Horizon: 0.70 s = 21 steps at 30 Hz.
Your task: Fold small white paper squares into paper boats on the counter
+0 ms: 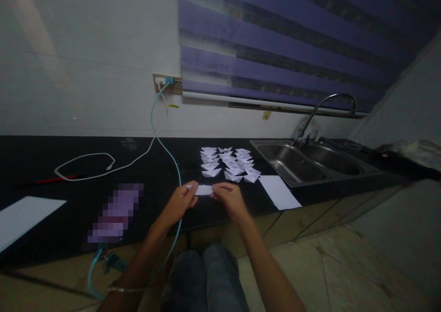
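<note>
A small folded piece of white paper [204,190] is stretched between my two hands above the front of the black counter. My left hand [183,199] pinches its left end, where a small pointed tip shows by the thumb. The right end is pinched between the thumb and fingers of my right hand [228,198]. Just beyond my hands, several folded paper boats [233,167] sit in three rough columns. A flat white paper sheet [279,192] lies to the right of them, near the sink.
A double steel sink [303,165] with a curved faucet [324,101] is at the right. On the left lie a blurred purple phone-shaped object [115,215], white paper [29,218] and a red pen-like item [51,179]. A teal cable [175,158] runs past my left hand from the outlet [168,83].
</note>
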### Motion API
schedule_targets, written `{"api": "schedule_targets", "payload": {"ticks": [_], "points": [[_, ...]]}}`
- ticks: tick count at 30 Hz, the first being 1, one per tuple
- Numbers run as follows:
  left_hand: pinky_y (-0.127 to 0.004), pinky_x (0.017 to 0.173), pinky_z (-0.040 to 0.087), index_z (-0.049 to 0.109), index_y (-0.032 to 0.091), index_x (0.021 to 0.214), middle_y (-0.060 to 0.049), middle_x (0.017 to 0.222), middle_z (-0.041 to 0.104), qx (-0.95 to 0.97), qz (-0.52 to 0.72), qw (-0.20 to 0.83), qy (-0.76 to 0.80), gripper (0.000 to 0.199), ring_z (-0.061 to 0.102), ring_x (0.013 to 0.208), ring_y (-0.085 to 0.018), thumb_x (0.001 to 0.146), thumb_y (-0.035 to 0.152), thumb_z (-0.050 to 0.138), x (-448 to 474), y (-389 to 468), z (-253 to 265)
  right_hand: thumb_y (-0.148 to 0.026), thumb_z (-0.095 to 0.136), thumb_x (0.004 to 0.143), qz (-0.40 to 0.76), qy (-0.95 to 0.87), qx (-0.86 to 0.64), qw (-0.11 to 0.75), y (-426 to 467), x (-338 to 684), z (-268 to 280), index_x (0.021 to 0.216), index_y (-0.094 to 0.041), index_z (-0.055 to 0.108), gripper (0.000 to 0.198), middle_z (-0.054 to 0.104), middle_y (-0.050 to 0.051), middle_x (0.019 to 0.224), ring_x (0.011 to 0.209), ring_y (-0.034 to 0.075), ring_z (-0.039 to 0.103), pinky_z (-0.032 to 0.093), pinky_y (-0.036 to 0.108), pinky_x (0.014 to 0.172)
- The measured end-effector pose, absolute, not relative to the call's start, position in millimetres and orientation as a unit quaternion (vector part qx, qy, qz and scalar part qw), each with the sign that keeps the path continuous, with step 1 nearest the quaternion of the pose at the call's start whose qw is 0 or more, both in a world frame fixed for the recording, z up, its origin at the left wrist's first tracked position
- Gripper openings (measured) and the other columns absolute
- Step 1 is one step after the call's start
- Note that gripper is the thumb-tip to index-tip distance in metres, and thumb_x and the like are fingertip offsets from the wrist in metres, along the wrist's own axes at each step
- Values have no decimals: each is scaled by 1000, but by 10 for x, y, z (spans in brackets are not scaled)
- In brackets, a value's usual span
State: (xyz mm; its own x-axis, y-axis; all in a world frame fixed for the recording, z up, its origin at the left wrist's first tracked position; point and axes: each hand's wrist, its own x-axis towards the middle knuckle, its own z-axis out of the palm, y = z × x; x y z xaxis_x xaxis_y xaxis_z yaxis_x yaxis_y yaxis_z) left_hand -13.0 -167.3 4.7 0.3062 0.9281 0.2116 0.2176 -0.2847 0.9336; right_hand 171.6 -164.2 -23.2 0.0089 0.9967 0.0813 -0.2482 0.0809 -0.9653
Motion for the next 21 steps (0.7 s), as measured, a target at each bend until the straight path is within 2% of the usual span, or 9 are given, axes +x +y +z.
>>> {"api": "schedule_targets", "payload": {"ticks": [5,8,15,21], "points": [[-21,47,30,47,20,67,5,50,43,696,416,406,421,40,39,47,-10,93,49,40,-127,-1665,62,-42,77,73,510,-508,-427,547,-1686,1739,-197,65,-13,75,30,69,5,63,58,12,58,42,24,59],[-21,46,29,46,20,67,5,50,41,702,411,401,422,41,39,46,-10,93,50,37,-131,-1654,50,-42,76,73,476,-522,-440,554,-1699,1743,-196,63,-13,75,30,68,5,60,56,12,56,40,25,58],[-21,45,32,53,19,70,3,49,45,711,407,393,416,43,41,45,-11,92,54,38,-138,-1642,19,-37,80,70,459,-500,-427,597,-1687,1748,-234,67,-14,75,23,68,4,62,59,14,58,42,25,59],[-22,44,31,53,19,70,3,48,45,714,389,393,430,46,40,44,-11,92,55,37,-122,-1627,-1,-40,79,72,515,-560,-398,512,-1698,1716,-196,79,-13,75,28,68,2,66,57,11,55,38,22,57]]}}
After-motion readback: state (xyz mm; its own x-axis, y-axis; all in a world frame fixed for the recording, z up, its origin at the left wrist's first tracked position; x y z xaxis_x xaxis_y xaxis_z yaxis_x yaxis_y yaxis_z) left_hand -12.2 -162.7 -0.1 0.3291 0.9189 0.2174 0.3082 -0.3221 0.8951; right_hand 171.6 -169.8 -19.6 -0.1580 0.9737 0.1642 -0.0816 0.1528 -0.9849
